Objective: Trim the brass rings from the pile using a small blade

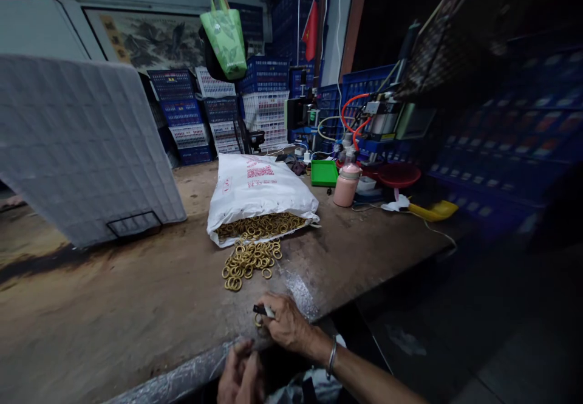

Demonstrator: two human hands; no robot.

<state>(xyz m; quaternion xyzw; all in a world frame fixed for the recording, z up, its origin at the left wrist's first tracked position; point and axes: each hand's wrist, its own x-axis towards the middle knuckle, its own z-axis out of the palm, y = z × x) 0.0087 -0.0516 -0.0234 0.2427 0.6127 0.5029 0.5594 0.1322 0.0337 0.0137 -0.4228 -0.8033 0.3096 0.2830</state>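
Observation:
At the near edge of the table, my right hand (286, 324) is closed around a small tool (259, 310) with a dark end and a pale part; its exact kind is unclear. Just below the tool's dark end is a single brass ring (258, 321). My left hand (240, 375) sits lower, at the table edge, with its fingers curled together; whatever they may hold is hidden. Beyond both hands lies a loose heap of brass rings (248, 261). More rings fill the mouth of a white woven sack (268, 188) lying on its side.
The brown table (150, 294) bears an upright pale ribbed panel (86, 149) on the left. Right of the sack are a green tray (324, 173), a pink bottle (347, 186), a red dish (399, 175) and a yellow scoop (435, 211). Stacked crates (266, 76) stand behind.

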